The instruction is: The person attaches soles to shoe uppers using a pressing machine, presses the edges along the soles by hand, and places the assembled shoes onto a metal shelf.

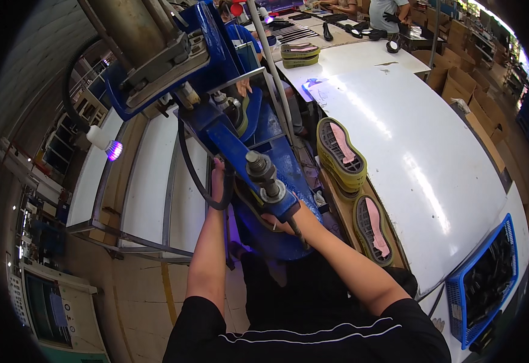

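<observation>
Both my arms reach into a blue press machine [231, 145] with a threaded bolt [261, 166] on its arm. My left hand [218, 172] is at the machine's left side, partly covered by a black hose, so its fingers hardly show. Below the bolt, my right hand [282, 222] has its fingers closed at the edge of a dark piece with an olive rim, which looks like a shoe sole [249, 202]. The press arm hides most of that piece. Right of the machine, a stack of olive soles with pink inlays [341, 151] and another such sole [372, 230] lie along the table edge.
A white table [421, 163] extends to the right, with more soles [299, 54] farther back. A blue basket [485, 278] of dark pieces stands at the near right. A lit purple lamp [107, 142] and white racks [146, 181] are at left. Other people work beyond.
</observation>
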{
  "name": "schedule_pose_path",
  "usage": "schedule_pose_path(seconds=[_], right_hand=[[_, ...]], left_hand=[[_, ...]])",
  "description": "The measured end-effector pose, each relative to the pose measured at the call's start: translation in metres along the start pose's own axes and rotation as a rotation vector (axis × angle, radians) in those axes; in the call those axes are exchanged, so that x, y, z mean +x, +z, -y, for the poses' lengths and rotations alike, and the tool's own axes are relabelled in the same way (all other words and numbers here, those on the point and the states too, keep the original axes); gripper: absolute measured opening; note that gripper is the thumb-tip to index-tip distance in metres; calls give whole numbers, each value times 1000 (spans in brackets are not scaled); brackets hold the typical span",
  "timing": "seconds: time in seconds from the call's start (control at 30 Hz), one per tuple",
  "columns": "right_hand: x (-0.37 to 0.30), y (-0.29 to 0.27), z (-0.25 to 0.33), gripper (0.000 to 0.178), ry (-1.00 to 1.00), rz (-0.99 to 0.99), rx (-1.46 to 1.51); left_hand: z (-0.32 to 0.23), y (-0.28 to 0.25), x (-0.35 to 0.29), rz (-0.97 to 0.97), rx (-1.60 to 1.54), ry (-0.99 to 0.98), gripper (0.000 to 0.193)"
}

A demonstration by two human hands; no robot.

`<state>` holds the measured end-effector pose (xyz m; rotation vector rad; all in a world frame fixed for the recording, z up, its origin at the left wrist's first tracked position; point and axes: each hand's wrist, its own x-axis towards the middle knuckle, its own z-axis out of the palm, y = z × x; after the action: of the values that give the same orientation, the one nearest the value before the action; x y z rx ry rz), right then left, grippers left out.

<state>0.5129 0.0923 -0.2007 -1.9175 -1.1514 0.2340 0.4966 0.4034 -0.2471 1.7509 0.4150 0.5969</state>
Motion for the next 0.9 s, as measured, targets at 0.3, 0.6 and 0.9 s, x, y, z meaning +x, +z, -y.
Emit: schedule_pose_path(seconds=[0.3,0.6,0.9], right_hand=[[4,-15,20,79,91,150,33],[-5,-16,13,79,-38,4,24],[-109,-41,-50,56,125,-544,1153]], left_hand=[[-20,7,-14,-110,-439,-115,71],[0,-11,1,-112,-369,-133,71],[66,-26,49,28,93,-74,70]])
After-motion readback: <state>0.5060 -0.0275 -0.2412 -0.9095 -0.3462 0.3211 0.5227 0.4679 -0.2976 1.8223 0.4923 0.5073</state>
